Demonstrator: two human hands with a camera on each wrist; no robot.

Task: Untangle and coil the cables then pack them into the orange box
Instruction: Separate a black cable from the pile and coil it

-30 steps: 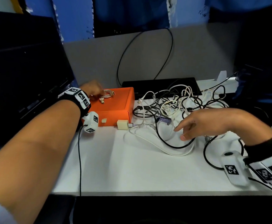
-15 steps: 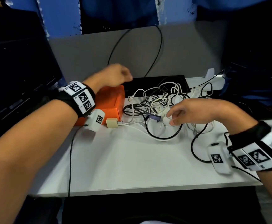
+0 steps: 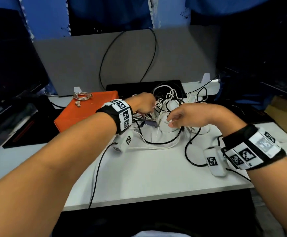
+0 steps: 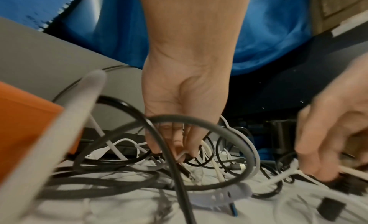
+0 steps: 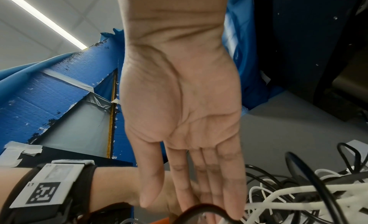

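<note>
White table point(image 3: 139, 177) across the lower middle of the head view, grey divider point(image 3: 71, 62) standing behind it. Dark monitor point(image 3: 11, 65) filling the upper left. Orange box point(image 3: 81, 113) left of centre, lid shut, with a small coiled braided cable point(image 3: 81, 97) sitting on its far corner. Tangle point(image 3: 170, 108) of black and white cables dead centre, just right of the box, loops spilling toward the near edge. Left hand point(image 3: 142, 104) dug into the left side of the tangle; wrist view has its fingers point(image 4: 179, 142) curled down into the strands, pinching a couple, can't tell exactly which. Right hand point(image 3: 190, 115) over the right side, fingers mostly straight and loose in its own wrist view point(image 5: 199, 172), tips down among the cables; gripping or not, can't tell.
</note>
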